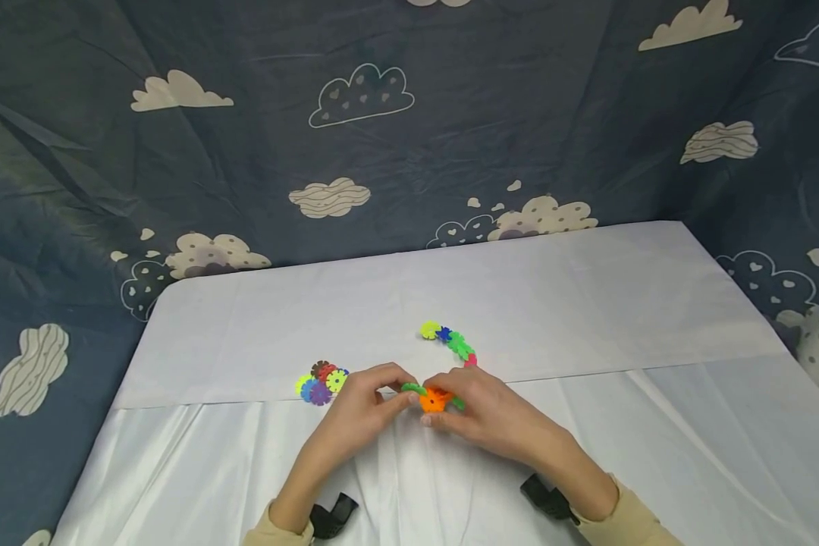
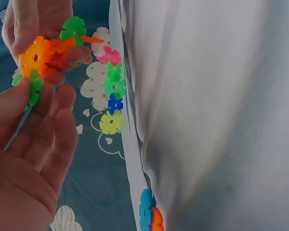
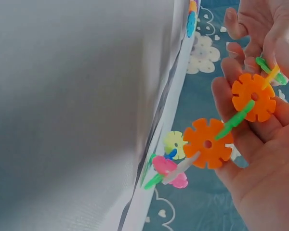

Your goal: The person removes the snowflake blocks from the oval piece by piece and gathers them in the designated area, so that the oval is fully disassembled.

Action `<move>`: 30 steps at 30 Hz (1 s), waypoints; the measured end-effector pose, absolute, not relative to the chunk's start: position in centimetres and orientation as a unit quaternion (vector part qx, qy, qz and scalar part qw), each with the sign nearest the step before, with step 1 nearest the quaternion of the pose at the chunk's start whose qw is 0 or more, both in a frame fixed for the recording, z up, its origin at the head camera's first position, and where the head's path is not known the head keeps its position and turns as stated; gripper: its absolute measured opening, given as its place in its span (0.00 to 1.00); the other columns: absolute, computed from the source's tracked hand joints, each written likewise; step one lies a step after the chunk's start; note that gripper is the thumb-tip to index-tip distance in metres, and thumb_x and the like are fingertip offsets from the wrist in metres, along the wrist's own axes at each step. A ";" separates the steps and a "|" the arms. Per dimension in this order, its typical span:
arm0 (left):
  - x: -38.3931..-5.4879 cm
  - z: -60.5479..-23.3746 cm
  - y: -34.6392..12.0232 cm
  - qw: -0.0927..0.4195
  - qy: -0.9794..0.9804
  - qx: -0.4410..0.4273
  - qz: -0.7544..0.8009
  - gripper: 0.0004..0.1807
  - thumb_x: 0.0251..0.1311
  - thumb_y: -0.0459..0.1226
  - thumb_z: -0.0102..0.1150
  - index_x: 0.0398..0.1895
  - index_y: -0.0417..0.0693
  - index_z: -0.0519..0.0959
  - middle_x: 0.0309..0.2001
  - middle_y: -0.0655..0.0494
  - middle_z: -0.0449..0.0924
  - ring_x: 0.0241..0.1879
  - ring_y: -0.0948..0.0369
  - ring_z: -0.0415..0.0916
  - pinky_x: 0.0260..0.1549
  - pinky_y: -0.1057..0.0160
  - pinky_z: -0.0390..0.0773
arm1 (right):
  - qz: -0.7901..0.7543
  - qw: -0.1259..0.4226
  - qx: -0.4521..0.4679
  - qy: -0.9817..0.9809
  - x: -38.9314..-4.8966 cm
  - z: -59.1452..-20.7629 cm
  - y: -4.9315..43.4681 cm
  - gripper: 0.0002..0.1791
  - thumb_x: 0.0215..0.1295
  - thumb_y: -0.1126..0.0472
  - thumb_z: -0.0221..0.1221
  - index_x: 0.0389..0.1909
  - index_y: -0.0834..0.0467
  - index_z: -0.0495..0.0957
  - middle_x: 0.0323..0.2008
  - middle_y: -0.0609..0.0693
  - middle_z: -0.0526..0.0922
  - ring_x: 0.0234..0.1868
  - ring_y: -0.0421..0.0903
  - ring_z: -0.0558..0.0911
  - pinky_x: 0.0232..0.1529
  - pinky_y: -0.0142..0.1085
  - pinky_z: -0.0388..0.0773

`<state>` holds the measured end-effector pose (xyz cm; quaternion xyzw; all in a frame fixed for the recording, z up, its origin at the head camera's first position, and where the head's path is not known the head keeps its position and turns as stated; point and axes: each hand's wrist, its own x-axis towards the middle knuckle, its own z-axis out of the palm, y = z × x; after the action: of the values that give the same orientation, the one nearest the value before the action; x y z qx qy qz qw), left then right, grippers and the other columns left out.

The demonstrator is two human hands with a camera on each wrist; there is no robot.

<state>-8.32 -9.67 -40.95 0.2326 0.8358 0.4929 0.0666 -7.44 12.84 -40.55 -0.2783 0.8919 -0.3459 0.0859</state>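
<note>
My left hand (image 1: 362,402) pinches a green notched disc (image 2: 34,89) between thumb and fingers. Close beside it, my right hand (image 1: 498,413) holds an orange notched disc (image 1: 433,401) at the end of a chain of interlocking flower discs. From there the chain runs through a green disc (image 3: 235,120), a second orange disc (image 3: 208,144), a pale disc and a pink disc (image 3: 166,166). Further along come green pieces (image 1: 460,345), a blue disc (image 1: 444,334) and a yellow disc (image 1: 430,330). The green disc touches the orange one; how deeply they interlock cannot be told.
A small pile of mixed notched discs (image 1: 321,392) lies left of my left hand on the white tablecloth (image 1: 246,334). Black wrist-camera mounts (image 1: 333,517) sit by both wrists. A dark blue cloud-patterned curtain (image 1: 259,159) hangs behind the table.
</note>
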 end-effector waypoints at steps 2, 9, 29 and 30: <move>-8.4 -41.0 -9.8 0.064 0.834 0.234 0.495 0.02 0.63 0.41 0.65 0.36 0.55 0.83 0.34 0.72 0.80 0.30 0.65 0.73 0.25 0.65 0.75 | -0.346 0.085 -0.281 0.891 -7.4 -40.5 12.8 0.22 0.62 0.41 0.64 0.52 0.48 0.80 0.42 0.33 0.78 0.44 0.38 0.75 0.49 0.40 0.74; -8.5 -40.8 -10.2 0.085 0.819 0.232 0.518 0.04 0.63 0.41 0.66 0.33 0.52 0.84 0.33 0.70 0.80 0.30 0.62 0.72 0.24 0.65 0.73 | -0.358 0.067 -0.300 0.882 -7.3 -40.7 12.7 0.24 0.64 0.35 0.59 0.51 0.48 0.81 0.41 0.32 0.77 0.42 0.38 0.76 0.47 0.37 0.74; -8.9 -40.5 -11.4 0.040 0.857 0.260 0.443 0.09 0.60 0.32 0.66 0.28 0.56 0.78 0.31 0.68 0.76 0.24 0.62 0.69 0.24 0.66 0.71 | -0.340 0.017 -0.295 0.893 -7.1 -40.8 12.9 0.13 0.61 0.50 0.67 0.45 0.48 0.85 0.33 0.30 0.77 0.39 0.38 0.75 0.50 0.39 0.72; -8.8 -40.3 -11.7 0.031 0.861 0.237 0.450 0.10 0.60 0.32 0.66 0.27 0.56 0.78 0.31 0.67 0.76 0.22 0.61 0.69 0.22 0.66 0.70 | -0.339 0.014 -0.284 0.897 -7.1 -40.7 13.0 0.13 0.60 0.50 0.67 0.44 0.49 0.85 0.33 0.31 0.78 0.39 0.38 0.76 0.51 0.40 0.72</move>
<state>-8.81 -11.72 -40.31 0.2370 0.8606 0.4496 0.0314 -7.11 13.03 -40.73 -0.2837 0.8968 -0.3391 0.0143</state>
